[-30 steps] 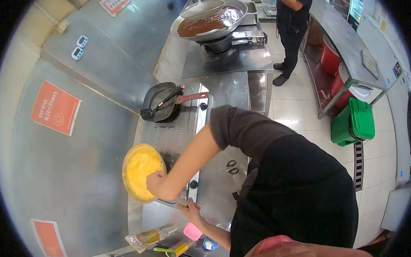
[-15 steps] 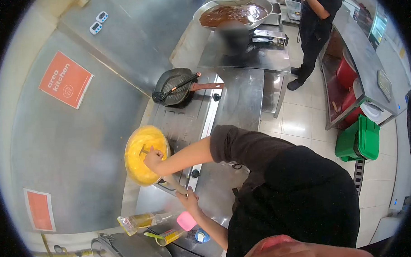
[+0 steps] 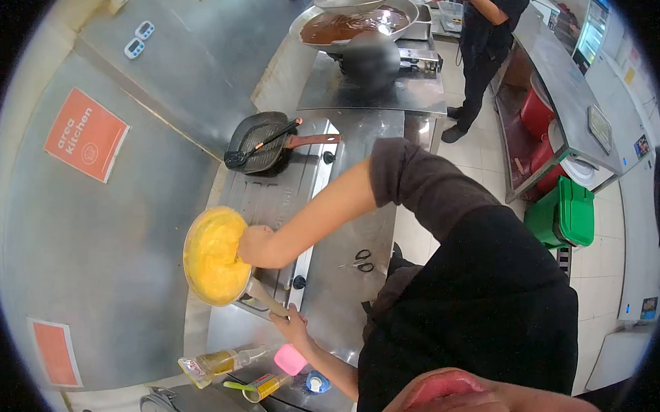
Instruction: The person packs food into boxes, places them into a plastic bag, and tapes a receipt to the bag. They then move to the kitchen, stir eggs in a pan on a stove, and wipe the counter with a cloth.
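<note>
A round pan [image 3: 187, 265] holds a thick yellow mixture [image 3: 217, 255]. My left hand [image 3: 293, 326], below and right of the pan, is closed round the end of its long pale handle [image 3: 268, 300]. My right hand [image 3: 256, 246] is closed at the pan's right side, over the mixture's edge. The stirring utensil in its grip is almost wholly hidden by the fingers. The pan sits at the front of a steel stove.
A square grill pan [image 3: 262, 141] with a black brush lies farther up the stove. Scissors [image 3: 361, 261] rest on the steel counter. Bottles [image 3: 219, 364], a can [image 3: 265, 387] and a pink item [image 3: 290, 359] stand below. Another person [image 3: 484, 48] stands beyond, near a large brown-filled pan [image 3: 411, 18].
My right hand has shifted from over the mixture towards the pan's right rim, its forearm now higher, and the utensil has gone from sight. The scissors show more fully. The whole view has shifted slightly.
</note>
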`<action>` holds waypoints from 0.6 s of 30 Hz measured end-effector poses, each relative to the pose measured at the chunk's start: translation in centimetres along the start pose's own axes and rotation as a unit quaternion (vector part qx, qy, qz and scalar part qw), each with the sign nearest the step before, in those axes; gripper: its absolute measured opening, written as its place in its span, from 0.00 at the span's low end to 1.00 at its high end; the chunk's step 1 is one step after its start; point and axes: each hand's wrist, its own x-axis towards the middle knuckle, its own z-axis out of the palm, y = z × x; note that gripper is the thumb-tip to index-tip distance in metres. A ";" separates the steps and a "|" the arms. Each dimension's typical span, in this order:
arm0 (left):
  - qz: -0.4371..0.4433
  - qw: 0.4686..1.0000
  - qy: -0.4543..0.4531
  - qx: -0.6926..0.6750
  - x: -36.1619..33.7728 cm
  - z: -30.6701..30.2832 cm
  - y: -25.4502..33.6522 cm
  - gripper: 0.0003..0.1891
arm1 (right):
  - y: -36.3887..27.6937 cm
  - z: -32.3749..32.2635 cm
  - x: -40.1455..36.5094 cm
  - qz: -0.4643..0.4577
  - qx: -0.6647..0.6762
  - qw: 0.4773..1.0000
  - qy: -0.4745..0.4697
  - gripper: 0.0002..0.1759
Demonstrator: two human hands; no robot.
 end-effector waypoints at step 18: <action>0.151 0.947 0.053 0.279 1.2 -0.6 -3.5 0.36 | 0.3 9.8 8.5 -0.049 -0.063 0.996 0.034 0.06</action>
